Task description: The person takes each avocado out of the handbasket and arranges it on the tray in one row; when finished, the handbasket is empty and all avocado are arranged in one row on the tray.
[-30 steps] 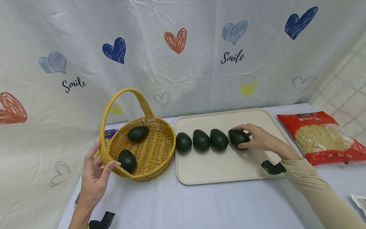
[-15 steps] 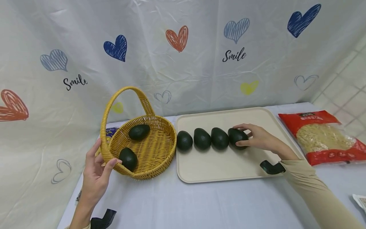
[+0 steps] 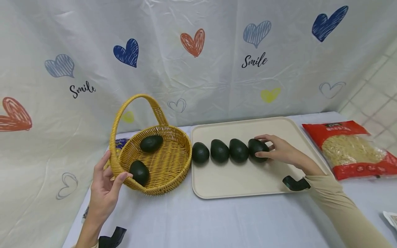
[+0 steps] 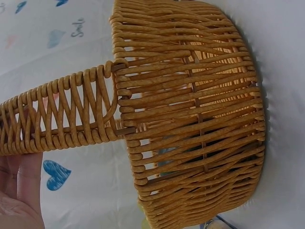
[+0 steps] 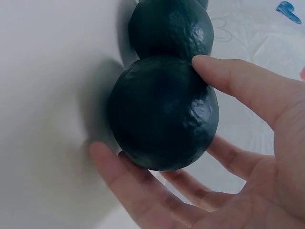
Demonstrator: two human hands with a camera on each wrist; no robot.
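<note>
My left hand (image 3: pixel 103 196) grips the side of a yellow wicker basket (image 3: pixel 169 162) low on its handle, thumb on the near side. In the left wrist view the woven handle (image 4: pixel 62 114) passes over the fingers. Inside the basket lie two dark green avocados, one at the back (image 3: pixel 151 143) and one near my thumb (image 3: pixel 139 173). Several more avocados stand in a row on a beige tray (image 3: pixel 235 186). My right hand (image 3: pixel 282 151) holds the rightmost avocado (image 5: pixel 164 114), with thumb and fingers around it; it sits against its neighbour (image 5: pixel 171 28).
A red bag of pale dry pasta-like pieces (image 3: pixel 350 148) lies right of the tray. A blue and yellow package (image 3: pixel 121 143) shows partly behind the basket. A white curtain with hearts (image 3: pixel 214 75) hangs behind the table. A white packet corner (image 3: pixel 390 218) shows at the right edge.
The right hand has shifted slightly left with its avocado, which now stands closer to the row. The left hand and the basket keep their place.
</note>
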